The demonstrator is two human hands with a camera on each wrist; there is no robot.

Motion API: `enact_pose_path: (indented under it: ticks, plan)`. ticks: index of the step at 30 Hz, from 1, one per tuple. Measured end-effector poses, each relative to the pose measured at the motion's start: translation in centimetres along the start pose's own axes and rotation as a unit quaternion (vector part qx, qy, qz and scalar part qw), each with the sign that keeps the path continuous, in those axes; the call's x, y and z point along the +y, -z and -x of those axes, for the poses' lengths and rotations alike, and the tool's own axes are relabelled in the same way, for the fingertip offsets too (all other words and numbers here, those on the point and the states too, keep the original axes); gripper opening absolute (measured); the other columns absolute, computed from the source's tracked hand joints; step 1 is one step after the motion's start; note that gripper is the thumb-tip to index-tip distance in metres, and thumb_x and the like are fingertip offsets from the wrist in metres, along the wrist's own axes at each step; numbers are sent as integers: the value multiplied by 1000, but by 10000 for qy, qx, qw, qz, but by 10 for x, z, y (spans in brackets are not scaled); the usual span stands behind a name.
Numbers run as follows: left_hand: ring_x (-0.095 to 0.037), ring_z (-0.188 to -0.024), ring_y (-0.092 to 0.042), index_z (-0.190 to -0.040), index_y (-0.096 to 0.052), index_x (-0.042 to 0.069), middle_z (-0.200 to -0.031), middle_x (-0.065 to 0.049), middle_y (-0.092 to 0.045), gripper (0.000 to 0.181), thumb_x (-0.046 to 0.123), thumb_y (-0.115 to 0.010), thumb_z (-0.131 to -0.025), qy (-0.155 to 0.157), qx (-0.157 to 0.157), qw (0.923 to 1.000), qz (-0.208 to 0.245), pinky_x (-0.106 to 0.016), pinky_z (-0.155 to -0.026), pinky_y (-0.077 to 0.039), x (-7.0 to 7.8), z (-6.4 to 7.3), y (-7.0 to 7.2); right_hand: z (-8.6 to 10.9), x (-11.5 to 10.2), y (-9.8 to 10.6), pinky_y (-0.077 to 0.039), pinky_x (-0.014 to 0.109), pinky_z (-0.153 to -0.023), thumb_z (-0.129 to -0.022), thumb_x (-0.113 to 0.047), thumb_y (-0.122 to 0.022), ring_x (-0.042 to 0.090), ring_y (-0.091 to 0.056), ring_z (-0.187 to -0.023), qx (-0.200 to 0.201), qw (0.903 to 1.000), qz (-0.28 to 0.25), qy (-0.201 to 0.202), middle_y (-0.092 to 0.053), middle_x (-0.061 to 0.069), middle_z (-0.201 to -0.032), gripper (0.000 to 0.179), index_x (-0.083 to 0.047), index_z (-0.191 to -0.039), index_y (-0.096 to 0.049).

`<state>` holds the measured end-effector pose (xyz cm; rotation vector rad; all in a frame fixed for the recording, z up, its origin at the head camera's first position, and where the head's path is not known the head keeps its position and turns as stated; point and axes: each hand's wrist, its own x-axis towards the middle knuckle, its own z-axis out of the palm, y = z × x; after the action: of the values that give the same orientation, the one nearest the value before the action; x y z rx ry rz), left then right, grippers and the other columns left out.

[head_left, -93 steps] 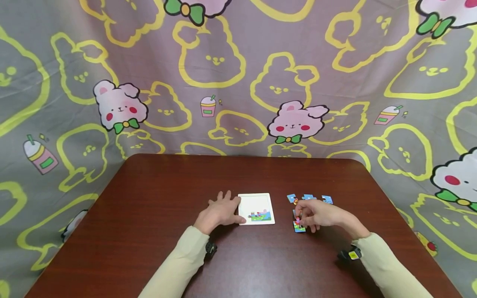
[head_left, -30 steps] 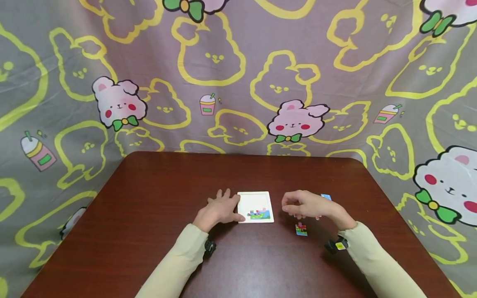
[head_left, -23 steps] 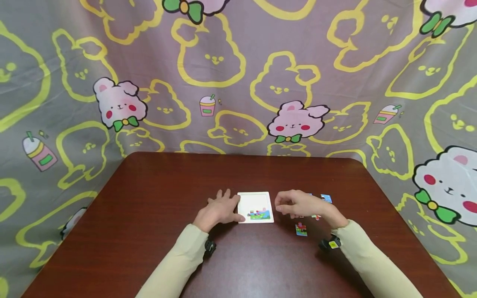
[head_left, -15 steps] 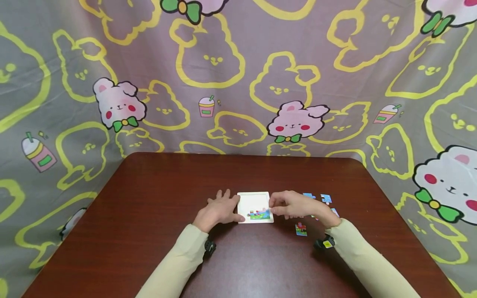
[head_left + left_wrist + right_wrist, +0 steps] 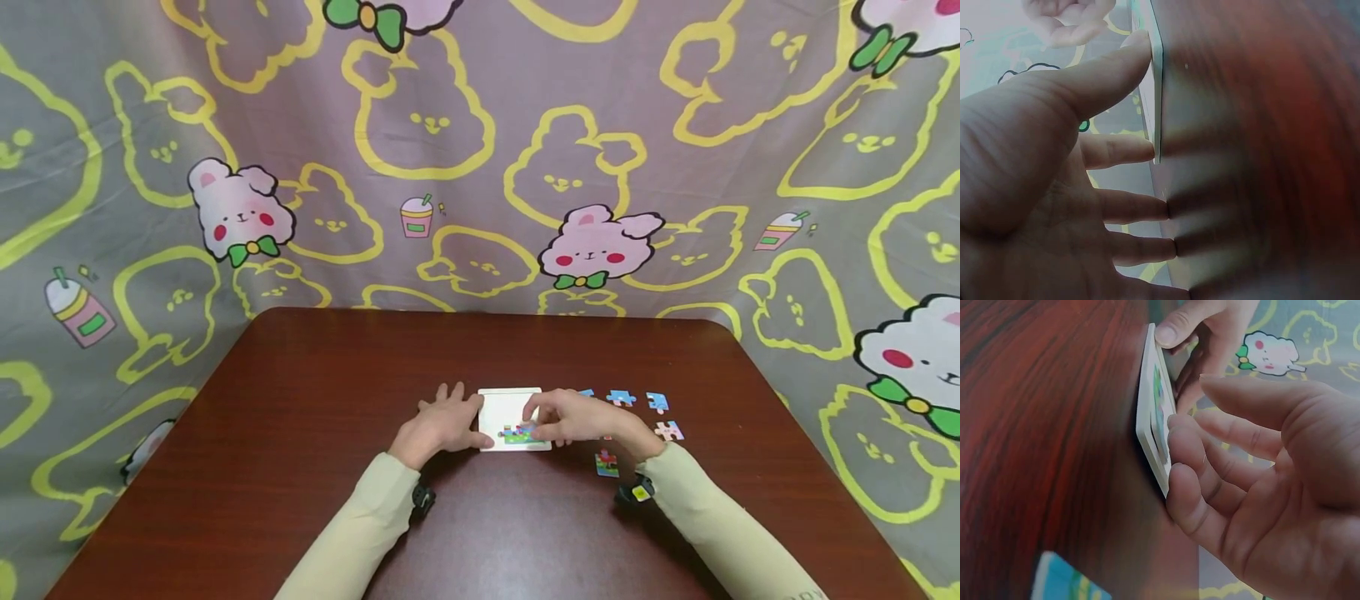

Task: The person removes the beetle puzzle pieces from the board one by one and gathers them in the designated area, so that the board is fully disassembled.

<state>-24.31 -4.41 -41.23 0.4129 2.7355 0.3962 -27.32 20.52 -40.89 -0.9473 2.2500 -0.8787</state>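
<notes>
A white square puzzle tray point(image 5: 510, 391) lies flat on the table, a few joined jigsaw pieces point(image 5: 516, 436) along its near side. My left hand point(image 5: 442, 425) rests at its left edge, fingers spread; in the left wrist view the thumb point(image 5: 1110, 72) and index fingertip meet the tray's edge. My right hand point(image 5: 573, 417) is over the tray's right part with loosely bent fingers. In the right wrist view its fingertips point(image 5: 1185, 481) are right at the tray's rim point(image 5: 1143, 431), and nothing shows between thumb and fingers. The hand hides part of the pieces.
Several loose jigsaw pieces lie right of the tray, including a blue one point(image 5: 621, 398), another blue one point(image 5: 657, 402), a pink one point(image 5: 670, 430) and a red-green one point(image 5: 607, 463). A patterned curtain point(image 5: 465, 167) hangs behind the brown table point(image 5: 360, 358).
My right hand has moved left from the loose pieces to over the tray, uncovering more pieces. The red-green piece has shifted slightly towards me. My left hand has stayed at the tray's edge.
</notes>
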Motion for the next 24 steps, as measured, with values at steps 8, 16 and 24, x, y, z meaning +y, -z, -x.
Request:
enact_pose_path:
  ticks: [8, 16, 24]
  plan:
    - [-51, -146, -18, -149, -41, 14, -158, -26, -26, 77, 51, -68, -88, 11, 16, 10000, -23, -72, -107, -27, 0, 1, 0, -11, 3, -9, -46, 22, -48, -90, -15, -71, 7, -53, -51, 2, 10000, 50, 51, -66, -1, -71, 22, -8, -109, -63]
    - [-50, -147, -16, -150, -40, 15, -159, -25, -24, 77, 51, -67, -88, 29, -34, 10000, -16, -72, -107, -25, 0, -1, 1, -15, 2, -13, -45, 22, -47, -87, -13, -74, 5, -51, -48, 263, 9990, 327, -124, -63, -5, -67, 20, -10, -104, -64]
    - [-51, -147, -16, -150, -40, 15, -159, -25, -24, 77, 52, -68, -88, 37, -49, 10000, 33, -73, -107, -25, -1, -3, 0, -18, -3, -16, -45, 22, -50, -86, -14, -75, 4, -52, -49, 408, 9964, 694, -283, -61, -7, -66, 23, -8, -106, -64]
